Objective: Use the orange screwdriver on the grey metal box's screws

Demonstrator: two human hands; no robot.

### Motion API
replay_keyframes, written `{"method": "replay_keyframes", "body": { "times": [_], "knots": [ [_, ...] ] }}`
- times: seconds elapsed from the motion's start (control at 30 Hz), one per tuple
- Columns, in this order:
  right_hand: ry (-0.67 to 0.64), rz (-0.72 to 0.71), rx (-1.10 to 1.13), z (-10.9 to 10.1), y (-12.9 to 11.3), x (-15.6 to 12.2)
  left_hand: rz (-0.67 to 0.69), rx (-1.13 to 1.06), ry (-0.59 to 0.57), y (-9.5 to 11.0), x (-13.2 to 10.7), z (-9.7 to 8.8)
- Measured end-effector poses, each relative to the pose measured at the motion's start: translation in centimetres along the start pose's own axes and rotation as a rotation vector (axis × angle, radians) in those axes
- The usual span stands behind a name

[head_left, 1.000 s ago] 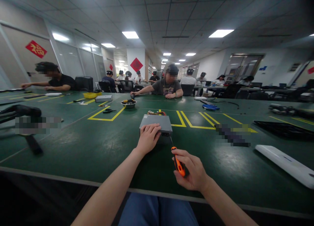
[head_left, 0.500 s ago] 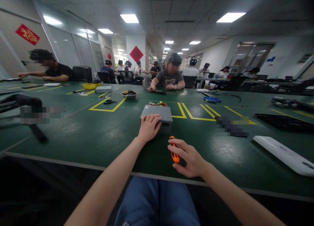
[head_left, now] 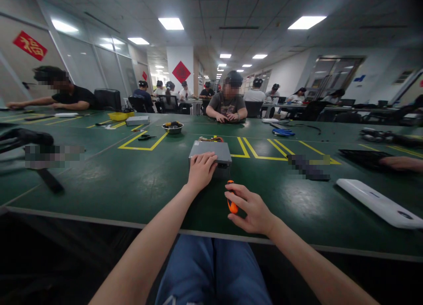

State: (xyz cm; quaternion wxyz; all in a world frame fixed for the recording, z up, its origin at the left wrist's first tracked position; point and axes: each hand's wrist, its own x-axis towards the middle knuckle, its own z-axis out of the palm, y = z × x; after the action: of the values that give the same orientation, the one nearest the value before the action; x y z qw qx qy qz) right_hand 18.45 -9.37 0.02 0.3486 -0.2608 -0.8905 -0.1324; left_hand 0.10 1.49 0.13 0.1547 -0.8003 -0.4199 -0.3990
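A grey metal computer power supply point(head_left: 214, 150) lies on the green table in front of me, with coloured wires point(head_left: 211, 139) at its far side. My left hand point(head_left: 202, 167) grips its top and near edge, the fingers laid over the top face. Just right of and nearer than the box, my right hand point(head_left: 249, 206) holds a screwdriver point(head_left: 232, 203) by its orange and black handle, between fingers and thumb. The screwdriver's thin shaft points toward the front right of the box, near a black socket point(head_left: 223, 165). Whether its tip touches a screw is too small to tell.
A metal bowl point(head_left: 172, 128) with tools stands behind left. To the right lie a white casing point(head_left: 376, 203) and a dark panel point(head_left: 363, 158) with another person's hand point(head_left: 405, 163) on it. A co-worker point(head_left: 228, 100) sits opposite. The table edge point(head_left: 139, 225) runs close to my lap.
The view has shifted slightly. My right hand still holds the screwdriver and my left stays on the power supply. Another person's hand has appeared at the right, and the co-worker opposite has brought both hands together.
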Motion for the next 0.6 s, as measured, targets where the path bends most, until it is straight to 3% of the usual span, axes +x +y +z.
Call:
{"method": "replay_keyframes", "body": {
  "times": [0.1, 0.3, 0.6],
  "knots": [
    [0.004, -0.01, -0.015, -0.02, -0.08, 0.07, 0.0, 0.001, 0.001, -0.03, -0.02, 0.08],
    [0.145, 0.032, -0.007, 0.28, -0.07, 0.1, -0.004, -0.007, 0.007, -0.01, -0.01, 0.12],
    [-0.026, -0.05, -0.157, -0.03, -0.31, 0.13, -0.014, -0.016, 0.006, 0.09, -0.04, 0.02]
  ]
}}
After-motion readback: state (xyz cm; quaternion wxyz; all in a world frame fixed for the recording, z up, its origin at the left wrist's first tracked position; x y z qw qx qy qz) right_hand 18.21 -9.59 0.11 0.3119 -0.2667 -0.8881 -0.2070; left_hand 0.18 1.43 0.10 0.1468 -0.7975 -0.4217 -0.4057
